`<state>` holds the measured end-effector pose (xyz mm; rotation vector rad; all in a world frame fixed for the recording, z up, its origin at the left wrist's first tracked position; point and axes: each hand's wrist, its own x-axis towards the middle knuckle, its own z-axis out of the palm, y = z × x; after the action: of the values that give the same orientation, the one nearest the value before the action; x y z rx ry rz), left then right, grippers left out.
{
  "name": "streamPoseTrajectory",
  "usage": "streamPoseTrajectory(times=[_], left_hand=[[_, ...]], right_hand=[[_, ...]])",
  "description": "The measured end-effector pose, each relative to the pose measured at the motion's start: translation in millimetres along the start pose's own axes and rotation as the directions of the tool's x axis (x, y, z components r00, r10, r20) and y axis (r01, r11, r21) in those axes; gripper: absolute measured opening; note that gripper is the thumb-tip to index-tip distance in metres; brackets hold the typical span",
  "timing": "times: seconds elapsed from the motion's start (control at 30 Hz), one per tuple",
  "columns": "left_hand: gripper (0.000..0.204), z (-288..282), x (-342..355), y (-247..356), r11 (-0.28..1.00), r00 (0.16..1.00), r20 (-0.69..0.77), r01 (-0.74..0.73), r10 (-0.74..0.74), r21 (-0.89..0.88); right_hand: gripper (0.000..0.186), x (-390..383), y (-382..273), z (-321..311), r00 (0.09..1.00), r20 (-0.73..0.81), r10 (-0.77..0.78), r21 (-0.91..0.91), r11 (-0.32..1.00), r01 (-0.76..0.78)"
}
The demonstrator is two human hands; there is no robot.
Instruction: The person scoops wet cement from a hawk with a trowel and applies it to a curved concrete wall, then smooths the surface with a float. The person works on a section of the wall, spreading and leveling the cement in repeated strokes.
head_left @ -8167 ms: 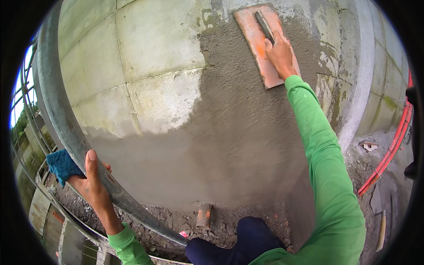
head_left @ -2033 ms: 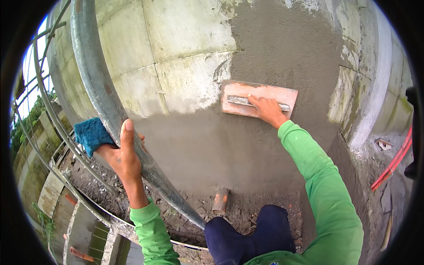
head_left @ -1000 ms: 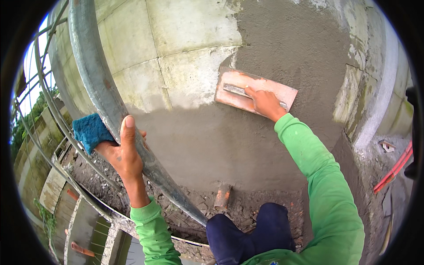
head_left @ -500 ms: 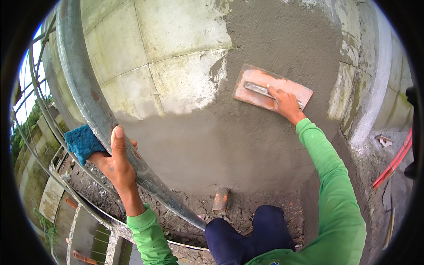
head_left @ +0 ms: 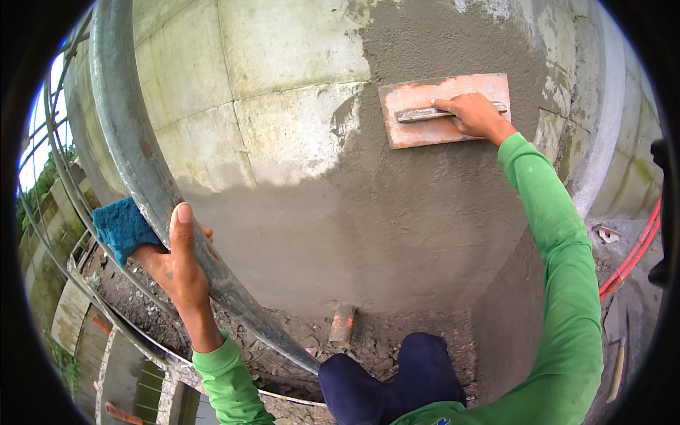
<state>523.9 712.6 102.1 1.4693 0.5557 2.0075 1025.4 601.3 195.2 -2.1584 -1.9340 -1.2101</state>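
My right hand (head_left: 476, 113) is closed round the handle of a plastering float (head_left: 446, 131), a flat pinkish-orange board. The board lies against grey wet mortar (head_left: 432, 219) spread on the wall. At the left, my left hand (head_left: 181, 273) wraps round a thick grey metal pole (head_left: 145, 149), its thumb up along the near side. A blue sponge (head_left: 124, 225) sits between that hand and the pole; the fingers behind the pole are mostly hidden.
Bare concrete wall (head_left: 283, 134) borders the mortar at the upper left. A short orange pipe (head_left: 342, 326) sticks out near the wall's foot. Red hoses (head_left: 632, 258) and a wooden-handled trowel (head_left: 616, 361) lie at the right. Thin metal bars (head_left: 60, 166) stand beyond the pole.
My right hand and the float have moved up and slightly right on the wall, and the board has turned closer to level. My left hand keeps its grip on the pole.
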Motion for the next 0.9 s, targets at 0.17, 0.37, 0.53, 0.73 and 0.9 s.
streamPoseTrajectory(times=[0.17, 0.37, 0.53, 0.73, 0.9], left_hand=[[0.057, 1.2, -0.9, -0.3, 1.000, 1.000, 0.007, 0.003, -0.003, -0.027], [0.056, 1.6, -0.1, 1.2, 1.000, 1.000, 0.000, -0.009, 0.009, -0.027], [0.056, 0.9, 1.0, -0.6, 0.999, 1.000, 0.013, -0.027, 0.027, -0.041], [0.054, 2.3, -0.7, 1.7, 0.999, 1.000, -0.002, -0.028, 0.028, -0.044], [0.054, 1.9, 0.6, 2.0, 0.997, 0.999, 0.016, -0.046, 0.047, -0.060]], right_hand=[[0.058, 10.9, 6.4, 11.6, 0.944, -0.318, 0.084, 0.139, 0.989, -0.042], [0.056, 8.7, -4.3, 3.2, 0.984, -0.170, 0.051, 0.011, 0.999, -0.050], [0.054, 5.0, -10.2, 14.9, 0.995, -0.097, 0.039, 0.069, 0.997, -0.033], [0.054, 12.6, -1.0, -4.3, 0.980, -0.186, 0.072, 0.068, 0.996, -0.061], [0.049, 15.7, 5.0, -23.5, 0.998, -0.026, -0.055, -0.056, 0.997, 0.054]])
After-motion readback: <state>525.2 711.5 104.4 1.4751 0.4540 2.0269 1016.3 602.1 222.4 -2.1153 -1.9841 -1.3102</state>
